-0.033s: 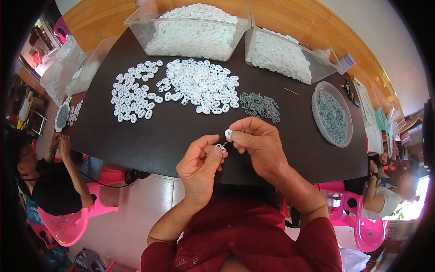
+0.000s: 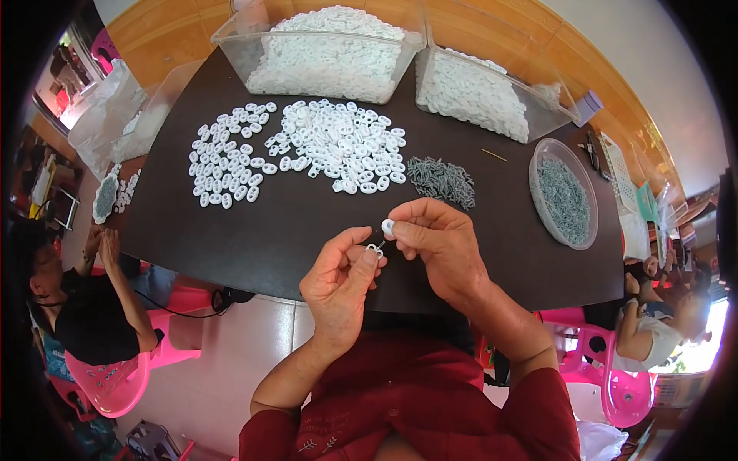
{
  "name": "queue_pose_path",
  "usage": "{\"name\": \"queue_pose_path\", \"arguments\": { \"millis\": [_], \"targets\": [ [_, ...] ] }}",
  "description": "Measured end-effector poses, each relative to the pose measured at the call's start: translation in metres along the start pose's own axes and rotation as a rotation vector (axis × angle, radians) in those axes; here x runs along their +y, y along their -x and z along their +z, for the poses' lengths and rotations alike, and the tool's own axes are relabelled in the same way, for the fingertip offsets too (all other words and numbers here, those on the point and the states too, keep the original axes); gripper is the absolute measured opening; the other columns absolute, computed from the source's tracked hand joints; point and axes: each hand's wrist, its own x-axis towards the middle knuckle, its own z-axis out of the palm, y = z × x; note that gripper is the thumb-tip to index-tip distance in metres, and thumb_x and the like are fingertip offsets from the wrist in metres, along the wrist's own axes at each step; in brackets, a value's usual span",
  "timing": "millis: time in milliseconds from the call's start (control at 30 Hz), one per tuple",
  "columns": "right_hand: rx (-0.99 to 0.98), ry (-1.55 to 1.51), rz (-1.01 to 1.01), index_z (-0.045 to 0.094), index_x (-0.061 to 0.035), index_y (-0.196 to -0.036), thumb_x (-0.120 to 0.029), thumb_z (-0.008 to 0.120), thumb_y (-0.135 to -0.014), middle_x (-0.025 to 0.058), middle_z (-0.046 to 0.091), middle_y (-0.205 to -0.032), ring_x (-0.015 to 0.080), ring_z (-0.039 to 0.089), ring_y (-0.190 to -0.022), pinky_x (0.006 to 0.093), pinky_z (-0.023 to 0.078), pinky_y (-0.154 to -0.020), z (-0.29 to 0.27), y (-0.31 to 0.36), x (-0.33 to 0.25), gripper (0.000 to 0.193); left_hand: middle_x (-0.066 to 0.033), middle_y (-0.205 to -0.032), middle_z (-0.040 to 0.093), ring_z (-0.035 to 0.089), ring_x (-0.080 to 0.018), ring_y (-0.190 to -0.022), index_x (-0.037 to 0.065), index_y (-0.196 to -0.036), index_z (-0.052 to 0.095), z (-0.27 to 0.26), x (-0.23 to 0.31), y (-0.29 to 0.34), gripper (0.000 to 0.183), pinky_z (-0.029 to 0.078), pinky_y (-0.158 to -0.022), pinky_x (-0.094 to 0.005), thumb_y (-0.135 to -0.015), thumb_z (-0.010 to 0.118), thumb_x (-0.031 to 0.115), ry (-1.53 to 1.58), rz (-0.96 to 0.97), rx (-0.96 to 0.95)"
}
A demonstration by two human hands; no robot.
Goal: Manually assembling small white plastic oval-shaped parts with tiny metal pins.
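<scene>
Hands meet over the near edge of the dark table [image 2: 292,230], pretty much dead centre: the left hand [image 2: 338,280] has thumb and forefinger pinched shut on a small white ring piece [image 2: 374,249], and the right hand [image 2: 438,242] has its fingertips closed on another small white piece [image 2: 388,227] just above it, with what looks like a thin grey pin between the two, though it's too tiny to say for sure. So both hands are gripping, nothing loose in either. As for progress, looks like early-to-middle days: two spreads of white rings lie on the far side of the table, a looser one on the left [image 2: 227,154] and a denser heap [image 2: 342,146] right of it, and whether those are finished or waiting can't be told from here. Little pile of grey metal bits [image 2: 440,180] sits just right of the heap, with a round clear tray of more grey bits [image 2: 565,196] further right. Two big clear tubs [image 2: 330,54] [image 2: 484,92] at the far edge are loaded with white parts, so there seems to be loads left. Other people sit at the left and right on pink chairs [image 2: 115,380]
</scene>
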Motion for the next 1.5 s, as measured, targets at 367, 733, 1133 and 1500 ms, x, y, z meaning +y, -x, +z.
{"name": "queue_pose_path", "arguments": {
  "millis": [367, 733, 1133, 1500],
  "targets": [
    [0.026, 0.001, 0.008, 0.066, 0.0005, -0.095, -0.005, 0.066, -0.083, 0.0055, 0.067, -0.082, 0.0076, 0.057, -0.067, 0.0203, 0.041, -0.058, 0.004, 0.0, 0.008, 0.013, -0.004, -0.078, 0.062, 0.059, -0.0077, -0.07, -0.004, -0.118, 0.055, 0.001, -0.004, -0.001, 0.029, 0.045, -0.058, -0.0186, -0.089, 0.059, -0.001, -0.094, 0.091, 0.039],
    [0.049, 0.09, -0.09, 0.066, -0.0003, -0.096, -0.006, 0.066, -0.083, 0.0026, 0.066, -0.08, 0.0059, 0.058, -0.068, 0.0191, 0.041, -0.058, 0.008, 0.003, 0.011, 0.014, -0.0013, -0.077, 0.06, 0.054, -0.0039, -0.069, -0.004, -0.117, 0.055, 0.001, -0.006, 0.001, 0.029, 0.045, -0.062, -0.0178, -0.088, 0.058, -0.005, -0.148, 0.095, 0.074],
    [0.05, 0.16, -0.218, 0.065, 0.0016, -0.096, 0.0, 0.064, -0.085, 0.0032, 0.066, -0.083, 0.0071, 0.06, -0.074, 0.0206, 0.048, -0.066, 0.014, 0.009, 0.02, 0.011, -0.0023, -0.079, 0.062, 0.056, -0.0043, -0.071, -0.003, -0.117, 0.055, 0.005, -0.008, 0.001, 0.028, 0.046, -0.062, -0.0179, -0.089, 0.058, -0.004, -0.145, 0.121, 0.083],
    [-0.009, 0.385, -0.328, 0.062, 0.0006, -0.104, 0.003, 0.063, -0.085, 0.0022, 0.063, -0.086, 0.005, 0.055, -0.074, 0.0209, 0.046, -0.065, 0.01, 0.015, 0.023, 0.019, -0.0047, -0.084, 0.063, 0.054, -0.0075, -0.069, -0.005, -0.119, 0.054, 0.002, -0.015, -0.003, 0.028, 0.046, -0.061, -0.0207, -0.092, 0.057, 0.0, 0.098, 0.024, 0.05]
  ]
}}
